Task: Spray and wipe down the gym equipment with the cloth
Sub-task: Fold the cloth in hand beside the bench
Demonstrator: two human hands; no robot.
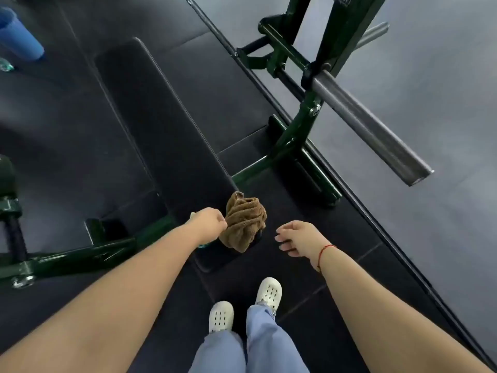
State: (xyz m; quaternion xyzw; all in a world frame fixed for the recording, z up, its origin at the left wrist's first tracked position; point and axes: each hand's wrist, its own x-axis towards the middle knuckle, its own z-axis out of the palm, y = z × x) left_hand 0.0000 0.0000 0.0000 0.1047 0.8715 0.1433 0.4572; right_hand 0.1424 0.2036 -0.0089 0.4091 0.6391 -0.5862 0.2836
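Observation:
A crumpled brown cloth (244, 222) lies on the near end of the black padded bench (161, 125). My left hand (208, 220) is curled just left of the cloth, touching its edge. It grips what looks like a spray bottle (202, 245), of which only small greenish bits show above and below the wrist. My right hand (298, 238) hovers to the right of the cloth with relaxed, spread fingers and holds nothing.
A dark green rack (295, 135) stands right of the bench, its steel bar sleeve (371, 127) jutting toward me. Green frame legs (80, 254) run along the floor at left. A blue roller (18, 36) stands far left. My white shoes (269, 290) stand on black floor mats.

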